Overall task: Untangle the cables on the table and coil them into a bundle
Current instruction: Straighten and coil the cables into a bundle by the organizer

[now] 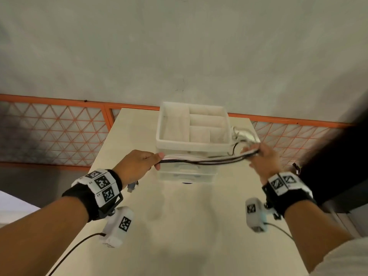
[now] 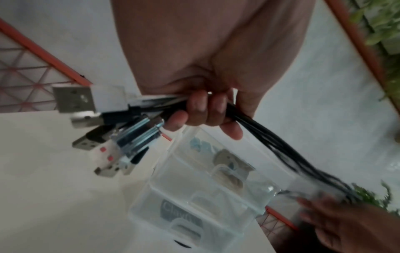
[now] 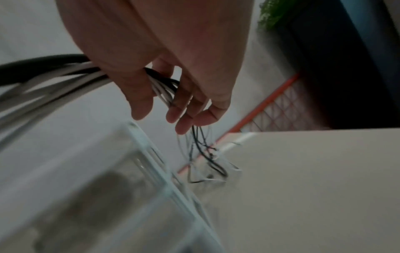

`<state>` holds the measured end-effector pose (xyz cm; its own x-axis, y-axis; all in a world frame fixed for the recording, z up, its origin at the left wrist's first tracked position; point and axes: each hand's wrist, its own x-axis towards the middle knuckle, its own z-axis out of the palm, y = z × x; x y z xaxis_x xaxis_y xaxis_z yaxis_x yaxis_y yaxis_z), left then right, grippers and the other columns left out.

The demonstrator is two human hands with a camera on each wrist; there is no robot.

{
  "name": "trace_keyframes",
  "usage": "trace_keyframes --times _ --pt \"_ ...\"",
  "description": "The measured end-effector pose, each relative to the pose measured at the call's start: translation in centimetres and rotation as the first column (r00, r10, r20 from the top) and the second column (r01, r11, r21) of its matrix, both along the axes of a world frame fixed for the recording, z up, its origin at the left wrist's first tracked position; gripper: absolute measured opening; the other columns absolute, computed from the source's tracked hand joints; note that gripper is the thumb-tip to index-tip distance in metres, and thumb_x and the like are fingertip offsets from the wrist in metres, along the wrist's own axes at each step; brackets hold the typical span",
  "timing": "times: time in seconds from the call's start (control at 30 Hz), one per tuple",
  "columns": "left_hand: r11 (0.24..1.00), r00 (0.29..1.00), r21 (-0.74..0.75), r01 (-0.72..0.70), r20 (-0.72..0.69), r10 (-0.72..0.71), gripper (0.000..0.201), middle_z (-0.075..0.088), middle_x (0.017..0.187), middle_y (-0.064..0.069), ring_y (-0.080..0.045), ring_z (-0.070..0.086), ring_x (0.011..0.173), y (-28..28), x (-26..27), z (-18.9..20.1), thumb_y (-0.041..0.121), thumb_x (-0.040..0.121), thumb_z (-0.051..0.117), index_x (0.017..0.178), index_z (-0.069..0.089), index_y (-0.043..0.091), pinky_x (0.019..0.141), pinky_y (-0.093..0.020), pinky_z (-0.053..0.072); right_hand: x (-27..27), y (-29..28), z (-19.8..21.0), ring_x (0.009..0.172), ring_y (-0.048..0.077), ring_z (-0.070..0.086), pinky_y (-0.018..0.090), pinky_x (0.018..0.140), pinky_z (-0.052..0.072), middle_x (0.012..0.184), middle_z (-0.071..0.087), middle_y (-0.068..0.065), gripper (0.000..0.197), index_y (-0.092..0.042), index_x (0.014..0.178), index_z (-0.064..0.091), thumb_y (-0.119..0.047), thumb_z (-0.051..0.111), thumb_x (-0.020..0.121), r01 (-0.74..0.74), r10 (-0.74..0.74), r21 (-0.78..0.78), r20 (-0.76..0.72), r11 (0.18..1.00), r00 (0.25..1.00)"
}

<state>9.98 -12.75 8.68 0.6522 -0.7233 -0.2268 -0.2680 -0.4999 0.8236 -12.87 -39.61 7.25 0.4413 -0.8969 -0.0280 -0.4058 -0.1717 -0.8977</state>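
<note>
Black and white cables (image 1: pixel 207 160) stretched above the counter (image 1: pixel 179 216), left hand (image 1: pixel 137 166) in a clenched grip near the plugs (image 2: pixel 86 109), right hand (image 1: pixel 260 159) curled round the other end.

Far cable ends (image 3: pixel 207 160) blurred; drawer contents (image 2: pixel 229 172) unclear.

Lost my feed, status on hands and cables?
Left hand grips cables at plug ends. Right hand holds other end; tails trail on table. Drawer box sits just behind.
</note>
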Motion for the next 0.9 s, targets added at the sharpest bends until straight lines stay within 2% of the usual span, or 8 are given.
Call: trace_keyframes --times 0.1,0.2,0.33,0.43,0.57,0.7,0.8,0.9 --pt "0.994 0.995 0.097 0.053 0.077 -0.061 0.050 0.046 0.054 -0.003 -0.017 0.041 0.048 0.7 -0.5 -0.9 0.058 0.092 0.052 0.069 0.073 0.018 0.051 -0.025 0.037 -2.9 1.1 -5.9 0.087 0.026 0.069 0.027 0.072 0.045 0.095 0.076 0.003 0.030 -0.030 0.069 0.065 -0.005 0.081 0.074 -0.107 0.110 0.028 -0.356 0.994 0.928" --pt "0.975 0.982 0.183 0.129 0.112 -0.151 0.048 0.037 0.037 0.008 -0.006 0.032 0.031 1.1 -1.6 -1.9 0.052 0.096 0.050 0.076 0.074 0.016 0.041 -0.018 0.028 -4.7 2.9 -9.4 0.098 0.025 0.067 0.021 0.074 0.041 0.085 0.070 -0.003 0.032 -0.033 0.085 0.067 -0.009 0.081 0.070 -0.283 0.283 0.108 -0.652 0.953 0.704" --pt "0.911 0.935 0.313 0.269 0.144 -0.325 0.046 0.061 0.068 0.000 -0.013 0.053 0.058 1.1 -2.9 -2.5 0.050 0.098 0.046 0.093 0.073 0.013 0.054 -0.021 0.036 -4.3 4.4 -8.4 0.078 0.010 0.066 0.016 0.069 0.050 0.084 0.067 -0.003 0.076 -0.049 0.135 0.053 -0.017 0.071 0.069 -0.420 0.462 0.251 -0.704 0.872 0.539" --pt "0.863 0.894 0.341 0.373 0.118 -0.433 0.025 0.063 0.080 0.001 -0.017 0.058 0.071 0.5 -3.6 -1.7 0.035 0.096 0.057 0.098 0.069 0.013 0.060 -0.023 0.040 -1.9 6.6 -4.5 0.078 0.008 0.061 0.022 0.080 0.050 0.081 0.063 -0.011 0.060 -0.044 0.129 0.060 -0.023 0.072 0.074 -0.525 0.482 0.109 -0.583 0.844 0.654" --pt "0.893 0.894 0.194 0.405 0.117 -0.431 0.007 0.065 0.077 0.006 -0.009 0.057 0.065 -0.6 -5.4 -0.1 0.020 0.087 0.066 0.093 0.069 0.018 0.060 -0.022 0.043 1.9 12.6 -0.3 0.107 0.006 0.059 0.021 0.091 0.046 0.119 0.064 -0.012 0.078 -0.045 0.141 0.046 -0.023 0.078 0.074 -0.717 0.680 0.008 -0.325 0.697 0.657" --pt "0.943 0.943 -0.011 0.332 -0.019 -0.332 0.004 0.067 0.065 -0.004 -0.012 0.057 0.050 -0.1 -5.7 1.1 0.017 0.084 0.069 0.087 0.069 0.016 0.053 -0.026 0.048 4.0 14.7 1.0 0.080 0.006 0.069 0.027 0.072 0.057 0.090 0.075 -0.009 0.035 -0.026 0.108 0.070 -0.008 0.074 0.079 -0.663 0.654 -0.086 -0.115 0.743 0.748" --pt "0.941 0.943 -0.076 0.329 -0.027 -0.332 0.004 0.069 0.082 -0.013 -0.016 0.060 0.063 1.6 -4.5 0.6 0.020 0.086 0.070 0.090 0.069 0.020 0.064 -0.037 0.051 3.7 13.9 1.6 0.050 0.006 0.051 0.024 0.052 0.043 0.063 0.067 -0.012 0.022 -0.016 0.093 0.076 0.002 0.072 0.082 -0.532 0.532 -0.017 0.079 0.846 0.843" --pt "0.945 0.948 -0.091 0.314 -0.013 -0.317 0.004 0.066 0.084 -0.008 -0.017 0.059 0.071 2.7 -4.6 -0.1 0.023 0.089 0.065 0.092 0.069 0.024 0.067 -0.037 0.055 3.3 13.6 1.8 0.049 0.009 0.045 0.025 0.052 0.039 0.060 0.062 -0.006 0.021 -0.015 0.090 0.077 0.004 0.071 0.082 -0.495 0.490 0.033 0.107 0.868 0.865"
